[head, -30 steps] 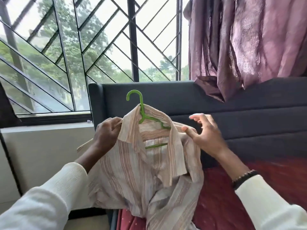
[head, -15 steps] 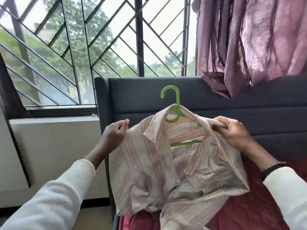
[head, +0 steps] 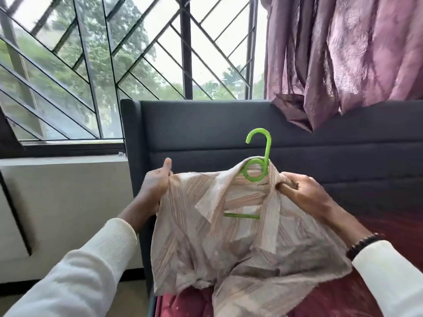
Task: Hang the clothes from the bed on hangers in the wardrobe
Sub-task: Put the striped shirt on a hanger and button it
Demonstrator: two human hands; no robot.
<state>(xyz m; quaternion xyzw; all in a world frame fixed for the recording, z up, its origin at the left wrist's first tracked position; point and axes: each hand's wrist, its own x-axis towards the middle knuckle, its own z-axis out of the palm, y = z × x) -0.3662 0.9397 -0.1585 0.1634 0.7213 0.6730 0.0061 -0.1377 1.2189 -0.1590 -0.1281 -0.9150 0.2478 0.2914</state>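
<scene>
Both hands, left hand (head: 158, 183) and right hand (head: 302, 193), gripped the beige striped shirt (head: 240, 243) shoulders on the green plastic hanger (head: 256, 172), above the red-covered bed (head: 343, 294). Fitting step; next likely carry to wardrobe.

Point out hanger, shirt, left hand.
hanger (head: 263, 139): head view, hook's upper curve.
shirt (head: 194, 236): head view, front panel.
left hand (head: 155, 184): head view, back of hand, gripping the shirt's shoulder.
</scene>
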